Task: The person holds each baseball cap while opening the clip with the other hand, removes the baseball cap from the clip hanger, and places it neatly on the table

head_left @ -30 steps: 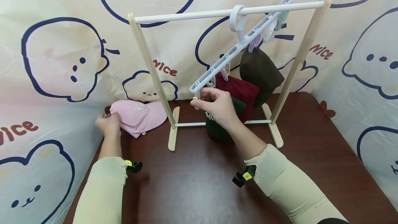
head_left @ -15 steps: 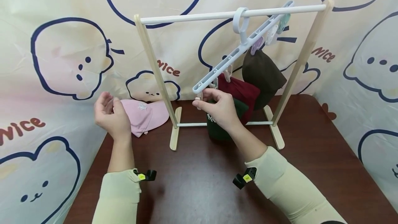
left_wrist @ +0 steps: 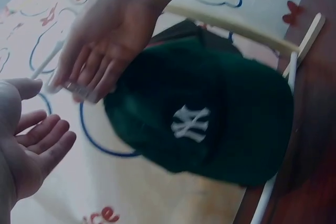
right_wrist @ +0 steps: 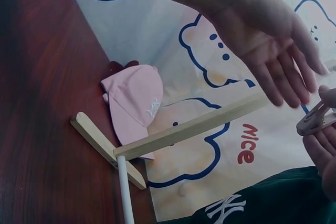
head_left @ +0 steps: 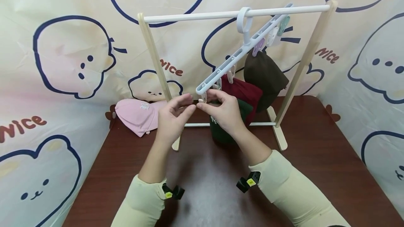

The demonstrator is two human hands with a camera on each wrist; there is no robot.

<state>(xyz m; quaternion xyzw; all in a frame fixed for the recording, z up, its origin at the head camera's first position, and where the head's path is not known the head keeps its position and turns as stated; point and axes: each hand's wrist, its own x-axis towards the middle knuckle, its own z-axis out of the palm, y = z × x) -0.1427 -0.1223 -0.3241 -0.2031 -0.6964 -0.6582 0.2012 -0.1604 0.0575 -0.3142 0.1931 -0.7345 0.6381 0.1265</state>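
A pale blue hanger [head_left: 233, 57] slopes down toward me from the rack's top bar, with clips along it. At its near end my right hand [head_left: 225, 111] pinches a pale clothespin [right_wrist: 312, 123] between thumb and fingers. My left hand [head_left: 172, 118] is raised beside that clothespin, fingers loosely extended and holding nothing. From the hanger hang a dark green cap [left_wrist: 236, 119] with white lettering, a maroon cap [head_left: 241, 90] and a dark brown cap [head_left: 265, 76]. A pink cap [head_left: 135, 116] lies at the table's back left, partly behind my left hand.
The rack has wooden side posts [head_left: 151, 52], a white top bar [head_left: 195, 16], wooden feet [head_left: 277, 137] and a low white crossbar [head_left: 195, 125]. It stands on a dark brown table [head_left: 205, 185]. Printed cloth [head_left: 72, 115] encloses the back and sides.
My left hand has let go of the pink cap and come up and right to beside the clothespin. My right hand keeps its pinch in nearly the same place.
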